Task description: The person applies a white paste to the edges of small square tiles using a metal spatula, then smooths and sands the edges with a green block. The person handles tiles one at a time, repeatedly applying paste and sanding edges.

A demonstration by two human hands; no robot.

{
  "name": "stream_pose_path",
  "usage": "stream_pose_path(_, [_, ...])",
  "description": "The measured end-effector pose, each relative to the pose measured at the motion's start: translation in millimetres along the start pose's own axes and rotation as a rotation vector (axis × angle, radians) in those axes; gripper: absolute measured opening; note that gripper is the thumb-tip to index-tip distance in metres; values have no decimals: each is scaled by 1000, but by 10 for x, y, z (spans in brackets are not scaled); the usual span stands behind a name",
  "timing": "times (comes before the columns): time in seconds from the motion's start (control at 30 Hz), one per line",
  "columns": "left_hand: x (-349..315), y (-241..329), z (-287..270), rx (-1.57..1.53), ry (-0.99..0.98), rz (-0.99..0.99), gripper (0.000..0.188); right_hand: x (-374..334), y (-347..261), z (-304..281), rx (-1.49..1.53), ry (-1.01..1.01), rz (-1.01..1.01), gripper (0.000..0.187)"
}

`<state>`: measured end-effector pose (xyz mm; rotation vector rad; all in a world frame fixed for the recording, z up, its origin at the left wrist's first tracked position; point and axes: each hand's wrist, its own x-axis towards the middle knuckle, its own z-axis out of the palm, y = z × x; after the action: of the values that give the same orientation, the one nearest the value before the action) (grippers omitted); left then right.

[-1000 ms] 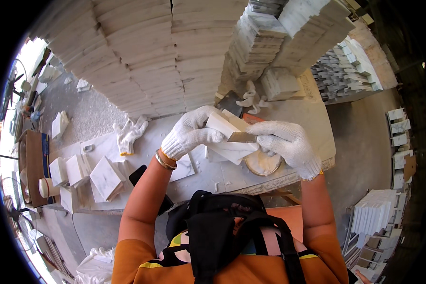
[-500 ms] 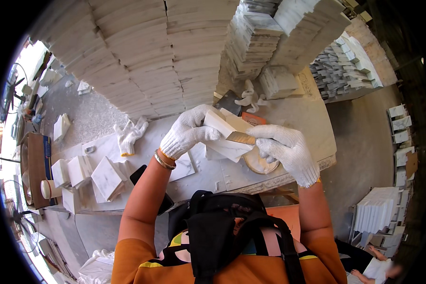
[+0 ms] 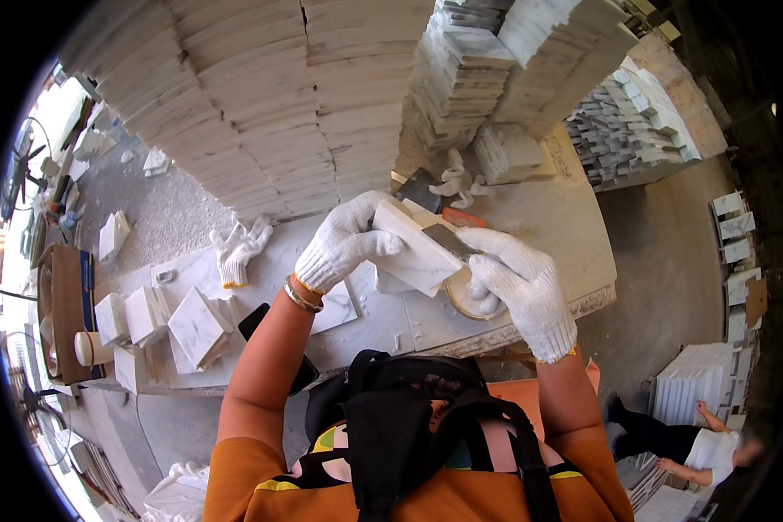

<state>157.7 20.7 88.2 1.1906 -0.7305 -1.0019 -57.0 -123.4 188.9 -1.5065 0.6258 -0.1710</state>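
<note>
My left hand (image 3: pixel 348 244), in a white knit glove, grips a white marble tile (image 3: pixel 414 250) by its left side and holds it tilted above the bench. In my gloved right hand (image 3: pixel 522 283) is a putty knife (image 3: pixel 449 240), its flat metal blade laid against the tile's right edge. Beneath that hand a round container of pale paste (image 3: pixel 467 296) stands on the bench, partly covered by my fingers. A grey-veined tile (image 3: pixel 337 309) lies beside my left wrist.
Stacked marble slabs (image 3: pixel 261 104) rise behind the bench (image 3: pixel 574 235). Spare gloves (image 3: pixel 237 250) lie left, near upright tiles (image 3: pixel 202 326). A dark phone (image 3: pixel 254 320) sits by my left forearm. Another person (image 3: pixel 713 452) is at the lower right.
My right hand has shifted slightly, turning the putty knife so its blade lies along the tile's edge. At the lower right, the other person has come further into view.
</note>
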Motion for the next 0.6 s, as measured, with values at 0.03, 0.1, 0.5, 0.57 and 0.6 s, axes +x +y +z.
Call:
stream_pose_path(0.03, [-7, 3, 1, 5, 5, -5, 48, -5, -33, 34, -22, 12, -2, 32])
stream_pose_path(0.1, [-8, 5, 2, 25, 13, -3, 47, 1, -47, 44, -24, 14, -2, 32])
stream_pose_path(0.5, [-16, -8, 30, 4, 25, 20, 45, 41, 26, 145, 20, -13, -33, 34])
stream_pose_path(0.57, [-22, -22, 22, -13, 21, 31, 44, 47, 66, 172, -1, 18, -100, 34])
stream_pose_path(0.6, [-26, -26, 14, -16, 17, 25, 44, 27, -19, 137, 7, 48, -81, 34])
